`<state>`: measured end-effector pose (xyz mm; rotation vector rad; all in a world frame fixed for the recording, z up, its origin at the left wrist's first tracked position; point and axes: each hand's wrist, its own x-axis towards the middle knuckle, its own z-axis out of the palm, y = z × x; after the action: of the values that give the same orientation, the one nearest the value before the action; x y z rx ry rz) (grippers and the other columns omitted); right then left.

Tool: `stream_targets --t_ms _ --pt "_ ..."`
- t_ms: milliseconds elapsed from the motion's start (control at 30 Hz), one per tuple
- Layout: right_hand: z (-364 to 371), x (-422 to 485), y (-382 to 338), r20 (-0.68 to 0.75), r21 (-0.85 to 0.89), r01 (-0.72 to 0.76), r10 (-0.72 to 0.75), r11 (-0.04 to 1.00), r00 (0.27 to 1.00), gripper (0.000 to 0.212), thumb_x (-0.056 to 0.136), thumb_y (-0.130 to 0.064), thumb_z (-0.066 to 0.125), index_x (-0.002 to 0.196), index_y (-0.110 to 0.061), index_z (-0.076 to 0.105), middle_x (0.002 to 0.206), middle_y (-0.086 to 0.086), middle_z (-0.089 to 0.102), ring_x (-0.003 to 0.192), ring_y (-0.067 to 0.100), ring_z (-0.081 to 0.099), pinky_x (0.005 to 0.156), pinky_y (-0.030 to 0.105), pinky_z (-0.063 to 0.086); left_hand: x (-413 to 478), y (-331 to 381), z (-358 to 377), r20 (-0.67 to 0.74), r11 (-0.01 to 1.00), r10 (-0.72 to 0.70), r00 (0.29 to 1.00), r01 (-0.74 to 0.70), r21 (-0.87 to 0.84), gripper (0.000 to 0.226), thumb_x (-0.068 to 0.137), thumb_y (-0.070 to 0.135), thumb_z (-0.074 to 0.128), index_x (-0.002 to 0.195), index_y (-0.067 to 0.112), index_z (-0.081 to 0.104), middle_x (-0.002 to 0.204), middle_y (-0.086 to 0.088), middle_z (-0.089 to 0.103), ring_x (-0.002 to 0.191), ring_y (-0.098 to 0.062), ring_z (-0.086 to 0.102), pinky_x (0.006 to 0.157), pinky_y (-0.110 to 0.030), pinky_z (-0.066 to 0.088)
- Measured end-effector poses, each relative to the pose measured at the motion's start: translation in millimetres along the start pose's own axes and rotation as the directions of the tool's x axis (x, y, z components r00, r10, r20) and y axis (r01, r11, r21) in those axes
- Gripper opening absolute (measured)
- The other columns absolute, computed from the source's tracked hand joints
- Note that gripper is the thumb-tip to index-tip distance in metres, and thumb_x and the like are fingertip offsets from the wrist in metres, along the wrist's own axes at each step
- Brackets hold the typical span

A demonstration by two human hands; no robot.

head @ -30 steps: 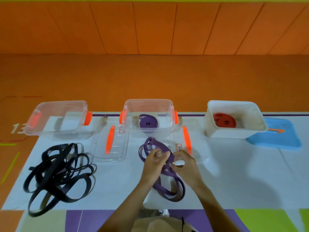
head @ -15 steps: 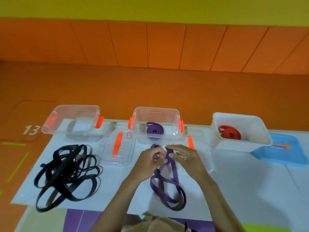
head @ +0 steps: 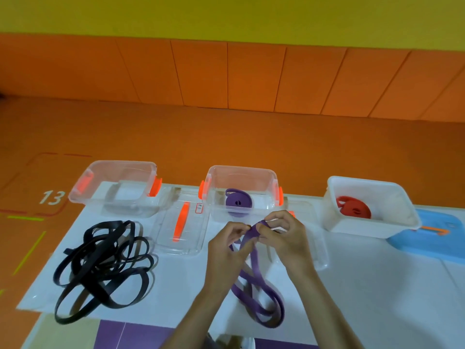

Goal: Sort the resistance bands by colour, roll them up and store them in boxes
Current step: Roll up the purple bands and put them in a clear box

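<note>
Both hands hold one end of a loose purple band [head: 256, 278] above the white sheet. My left hand [head: 226, 248] and my right hand [head: 284, 235] pinch its folded top end between them; the rest trails in loops toward me. A rolled purple band [head: 237, 202] lies in the middle clear box [head: 241, 172]. A rolled red band [head: 353, 210] lies in the white box [head: 372, 225] at the right. A tangle of black bands [head: 103, 265] lies at the left, in front of the clear box [head: 118, 167] that holds nothing.
A clear lid with an orange handle [head: 181, 225] lies between the two clear boxes. Another clear lid [head: 317, 248] is partly under my right hand. A blue lid [head: 432, 240] lies at the far right. Orange floor runs beyond the white sheet [head: 377, 285].
My hands have lifted the purple band's end off the sheet and gathered it between the fingertips. The camera has tilted up, showing more of the wall.
</note>
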<state>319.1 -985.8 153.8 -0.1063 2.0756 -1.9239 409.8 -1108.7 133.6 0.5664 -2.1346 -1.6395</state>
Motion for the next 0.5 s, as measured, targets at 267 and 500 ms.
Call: stream_targets --t_ms 267,500 --pt "-15 3 -15 0.170 0.305 -0.252 0.208 0.918 0.963 0.016 0.092 -0.006 0.076 0.100 -0.005 0.062 0.096 0.024 0.078 0.087 0.037 0.079 0.072 0.030 0.063 6 12 -4 0.062 0.997 0.013 0.998 -0.009 -0.073 0.024 0.094 0.020 0.079 0.102 0.041 0.071 0.103 0.024 0.075 0.104 -0.007 0.071 0.090 -0.022 0.057" --pt "-17 -8 -15 0.277 0.626 -0.421 0.318 0.656 0.907 0.031 0.083 -0.014 0.080 0.111 -0.001 0.073 0.108 0.017 0.077 0.091 0.020 0.078 0.076 0.026 0.062 9 24 7 -0.004 0.983 0.129 0.992 -0.128 -0.134 0.025 0.091 0.025 0.082 0.112 0.035 0.075 0.113 0.019 0.076 0.112 -0.009 0.071 0.094 -0.018 0.056"
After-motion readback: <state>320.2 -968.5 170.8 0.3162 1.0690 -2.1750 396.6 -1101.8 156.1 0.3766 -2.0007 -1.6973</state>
